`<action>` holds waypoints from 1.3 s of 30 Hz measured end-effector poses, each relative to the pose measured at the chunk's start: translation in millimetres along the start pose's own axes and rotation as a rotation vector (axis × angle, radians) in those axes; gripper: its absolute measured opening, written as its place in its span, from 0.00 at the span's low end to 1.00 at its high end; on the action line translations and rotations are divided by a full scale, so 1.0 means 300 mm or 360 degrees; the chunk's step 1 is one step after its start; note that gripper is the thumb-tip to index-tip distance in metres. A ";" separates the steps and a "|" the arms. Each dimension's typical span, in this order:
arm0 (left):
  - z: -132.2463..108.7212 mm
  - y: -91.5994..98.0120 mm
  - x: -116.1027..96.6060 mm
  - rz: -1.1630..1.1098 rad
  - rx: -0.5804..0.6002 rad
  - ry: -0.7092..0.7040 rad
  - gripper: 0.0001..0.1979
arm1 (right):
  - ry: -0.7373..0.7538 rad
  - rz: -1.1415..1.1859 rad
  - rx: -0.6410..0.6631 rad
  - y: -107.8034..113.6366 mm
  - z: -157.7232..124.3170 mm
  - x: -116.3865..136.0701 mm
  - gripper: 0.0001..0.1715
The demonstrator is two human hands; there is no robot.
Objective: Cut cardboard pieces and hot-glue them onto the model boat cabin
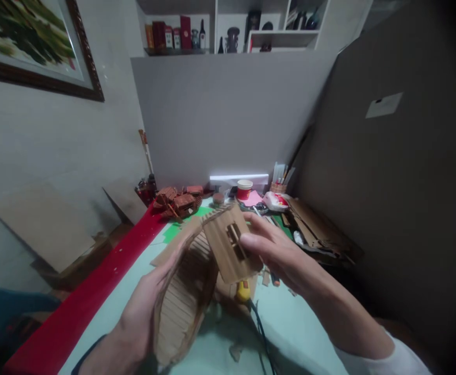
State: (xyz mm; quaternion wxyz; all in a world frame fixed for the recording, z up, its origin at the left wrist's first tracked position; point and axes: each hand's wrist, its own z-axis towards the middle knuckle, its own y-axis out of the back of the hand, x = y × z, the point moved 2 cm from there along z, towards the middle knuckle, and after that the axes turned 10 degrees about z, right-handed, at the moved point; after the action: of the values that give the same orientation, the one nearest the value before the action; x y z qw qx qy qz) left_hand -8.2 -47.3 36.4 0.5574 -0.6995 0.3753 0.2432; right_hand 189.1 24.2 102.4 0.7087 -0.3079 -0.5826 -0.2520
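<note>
My left hand [144,307] is closed around the side of a boat-shaped cardboard hull [181,307], which is tilted and shows a ribbed inner floor. Its fingers are mostly hidden behind the hull. My right hand [272,247] grips a small cardboard cabin piece [220,247] with cut-out window openings, thumb on the near face. The cabin piece is held over the hull's far end; whether the two touch I cannot tell. Below them on the table lies a yellow tool [244,291] with a dark cord, partly hidden by the cardboard.
Reddish-brown model pieces [183,202] sit at the back left. A red paper cup [245,189], a pen holder [278,186] and stacked cardboard sheets [316,224] stand at the back right. A grey panel [231,114] rises behind the table. Small cardboard scraps [235,352] lie in front.
</note>
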 end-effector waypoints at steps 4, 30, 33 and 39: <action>0.007 0.005 -0.011 -0.0182 -0.0258 -0.0150 0.31 | -0.0148 0.0087 -0.0069 -0.023 0.005 -0.011 0.38; 0.003 0.049 0.059 -0.0048 0.0078 -0.0444 0.35 | 0.0336 -0.1383 -0.0267 -0.188 0.025 -0.072 0.38; 0.003 0.058 0.064 -0.0045 0.0082 -0.0428 0.37 | 0.0385 -0.1466 -0.0279 -0.190 0.021 -0.089 0.40; 0.000 0.062 0.056 -0.0059 0.0021 -0.0411 0.38 | 0.0431 -0.1666 -0.0186 -0.208 0.038 -0.116 0.43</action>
State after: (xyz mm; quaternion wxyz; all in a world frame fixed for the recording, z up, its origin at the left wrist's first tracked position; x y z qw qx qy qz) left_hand -13.0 -53.5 12.4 0.6101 -0.6656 0.2888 0.3185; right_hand 130.1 -10.2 78.6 0.5389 0.0198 -0.5467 -0.6405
